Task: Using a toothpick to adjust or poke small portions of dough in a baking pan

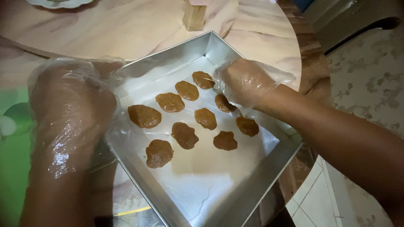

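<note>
A square metal baking tray (269,168) lined with white paper lies on a round marble-patterned table. Several flat brown dough discs (144,116) sit in rows on the paper. My left hand (73,105), in a clear plastic glove, rests on the tray's left rim, fingers curled over the edge. My right hand (244,82), also gloved, reaches into the tray's far corner and presses down near a dough disc (223,103) that it partly hides. Another disc (203,79) lies just left of its fingers.
A wooden toothpick holder (194,16) stands on the table beyond the tray. A white plate's edge (59,4) shows at the top left. Green mat at the left edge. Patterned floor tiles (362,75) lie to the right of the table.
</note>
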